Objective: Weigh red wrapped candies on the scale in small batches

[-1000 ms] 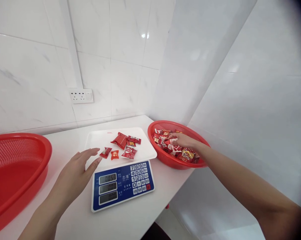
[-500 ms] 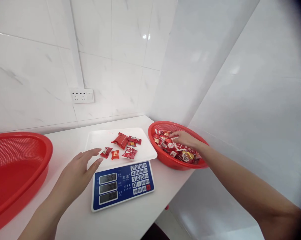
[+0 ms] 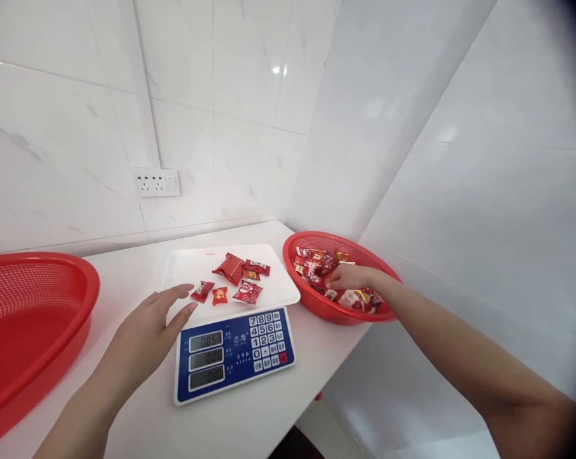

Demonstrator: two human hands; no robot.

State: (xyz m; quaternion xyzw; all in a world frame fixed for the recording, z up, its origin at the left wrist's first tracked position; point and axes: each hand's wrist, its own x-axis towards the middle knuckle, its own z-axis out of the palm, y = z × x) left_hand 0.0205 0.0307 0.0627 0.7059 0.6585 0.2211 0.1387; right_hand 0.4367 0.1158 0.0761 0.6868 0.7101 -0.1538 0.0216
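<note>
My left hand hovers by the near left corner of the scale's white pan, thumb and fingers apart, holding nothing. Its fingertips are close to a small red candy packet. Several more red packets lie on the white weighing pan, among them an orange-red one and a larger red one. To the right, my right hand reaches down into a red basket among many wrapped candies. Its fingers are bent into the pile and their tips are hidden, so any hold cannot be made out.
The blue scale panel with displays and number keys faces me on the white table. A second red basket stands at the left edge. Behind are a tiled wall and a socket; a pale panel rises at the right.
My right hand has sunk lower into the candies in the right basket, its fingers bending inward, and some packets there have shifted. My left hand and the packets on the pan stay put.
</note>
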